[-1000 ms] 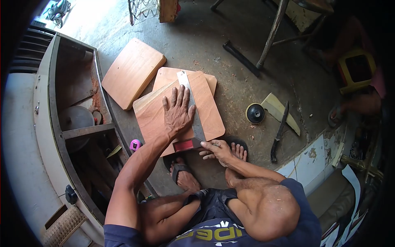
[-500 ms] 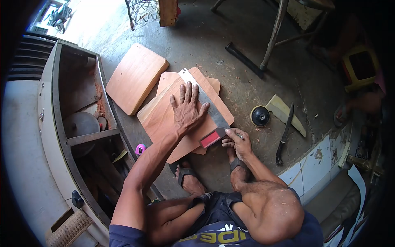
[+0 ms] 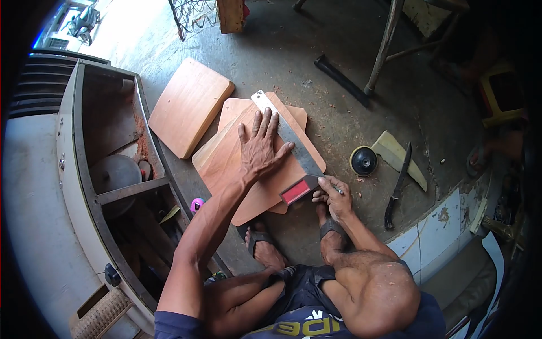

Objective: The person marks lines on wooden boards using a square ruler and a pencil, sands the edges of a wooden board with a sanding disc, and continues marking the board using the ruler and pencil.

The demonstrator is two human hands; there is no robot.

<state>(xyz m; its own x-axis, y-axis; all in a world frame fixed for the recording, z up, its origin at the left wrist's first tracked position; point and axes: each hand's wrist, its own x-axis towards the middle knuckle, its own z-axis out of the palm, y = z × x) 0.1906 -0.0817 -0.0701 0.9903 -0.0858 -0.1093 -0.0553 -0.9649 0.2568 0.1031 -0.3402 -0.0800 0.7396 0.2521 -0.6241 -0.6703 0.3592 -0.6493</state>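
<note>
My left hand (image 3: pixel 259 151) lies flat with fingers spread on the top wooden board (image 3: pixel 219 161), its fingertips and thumb reaching the steel blade of a try square (image 3: pixel 298 148). The blade runs diagonally along the board's right part, and the red-inlaid stock sits against the near edge. At the square's corner, my right hand (image 3: pixel 337 199) has its thumb touching the tool and its fingers curled. A thin pencil (image 3: pixel 340 191) pokes out of that hand, mostly hidden. Under the top board, another board (image 3: pixel 297 117) sticks out at a different angle.
A thick board stack (image 3: pixel 189 107) lies to the upper left, beside an open cabinet (image 3: pixel 99 195). On the floor are a pink tape measure (image 3: pixel 196 204), a round black pad (image 3: pixel 363 161), a knife (image 3: pixel 400 183), a pale wedge-shaped piece (image 3: pixel 392 151) and a black bar (image 3: pixel 341 81). A person sits at far right.
The whole view has shifted slightly, with things appearing a little farther right. Both hands keep their places on the board and square.
</note>
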